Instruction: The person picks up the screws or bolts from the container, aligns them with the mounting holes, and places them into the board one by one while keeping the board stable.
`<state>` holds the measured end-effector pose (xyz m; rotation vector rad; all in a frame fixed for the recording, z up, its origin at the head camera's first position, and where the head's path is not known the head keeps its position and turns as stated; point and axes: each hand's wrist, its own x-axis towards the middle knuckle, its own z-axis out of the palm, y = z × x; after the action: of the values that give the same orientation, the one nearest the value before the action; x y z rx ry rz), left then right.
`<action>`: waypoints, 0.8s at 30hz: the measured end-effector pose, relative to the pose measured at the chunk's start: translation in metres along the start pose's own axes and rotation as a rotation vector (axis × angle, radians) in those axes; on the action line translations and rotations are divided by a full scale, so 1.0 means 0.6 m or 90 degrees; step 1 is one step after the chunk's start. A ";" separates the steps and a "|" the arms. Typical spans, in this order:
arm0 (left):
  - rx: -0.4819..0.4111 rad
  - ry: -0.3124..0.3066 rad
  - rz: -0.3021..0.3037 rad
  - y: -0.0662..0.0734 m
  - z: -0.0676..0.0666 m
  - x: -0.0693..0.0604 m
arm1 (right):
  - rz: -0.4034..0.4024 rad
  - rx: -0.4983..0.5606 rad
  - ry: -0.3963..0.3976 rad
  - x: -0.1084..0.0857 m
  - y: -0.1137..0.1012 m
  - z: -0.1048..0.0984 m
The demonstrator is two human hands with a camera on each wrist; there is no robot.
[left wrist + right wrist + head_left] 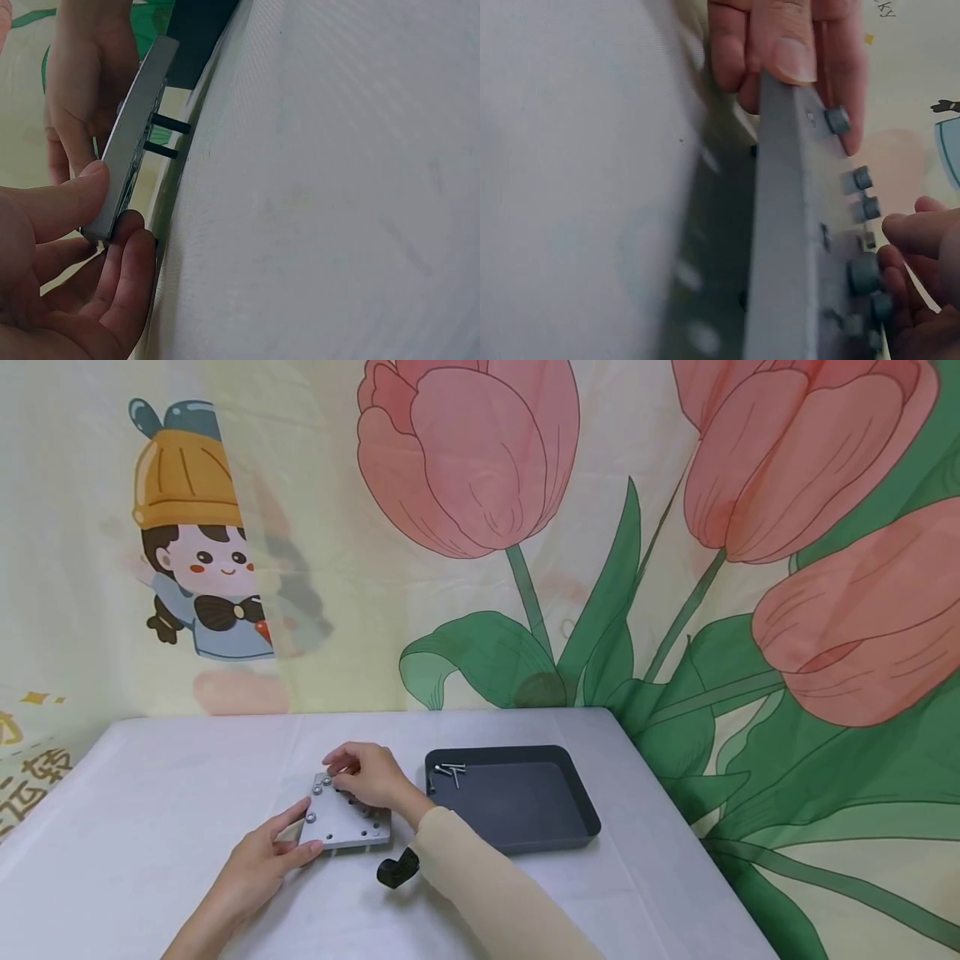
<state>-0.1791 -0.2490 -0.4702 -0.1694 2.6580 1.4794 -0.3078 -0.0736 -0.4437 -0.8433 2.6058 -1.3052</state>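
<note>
A flat grey metal plate (341, 820) with holes and several screws stands tilted just above the table. My left hand (255, 864) grips its near left edge, thumb (94, 180) on one side and fingers below. In the left wrist view, two dark screw shanks (171, 123) stick out of the plate's underside. My right hand (377, 778) is at the plate's far edge. Its thumb and forefinger pinch a small screw (869, 240) there, partly hidden by the fingertips. Other screw heads (838, 120) stand proud of the plate's top face.
Right of the plate lies a dark grey tray (532, 806), with several loose silver screws (453, 770) in its far left corner. A black device (397, 868) juts out by the right wrist. White cloth (187, 793) covers the table; a printed curtain (337, 527) hangs behind.
</note>
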 end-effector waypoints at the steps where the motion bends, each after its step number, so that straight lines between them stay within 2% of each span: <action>1: -0.001 0.001 -0.001 -0.001 0.000 0.000 | 0.000 -0.003 -0.004 -0.001 0.000 -0.006; 5: -0.003 0.004 0.002 -0.003 0.001 -0.001 | -0.006 -0.006 -0.011 -0.008 -0.004 -0.041; 12: -0.008 0.010 -0.004 -0.004 0.003 0.000 | -0.040 -0.029 -0.031 -0.029 -0.005 -0.139; 18: 0.003 0.013 0.000 -0.004 0.002 0.000 | -0.032 -0.076 -0.032 -0.052 0.015 -0.222; 24: 0.005 0.013 0.001 -0.003 0.004 0.003 | -0.039 -0.109 -0.034 -0.076 0.048 -0.277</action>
<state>-0.1804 -0.2480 -0.4732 -0.1836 2.6800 1.4763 -0.3369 0.0816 -0.3685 -0.9755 2.6994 -1.0690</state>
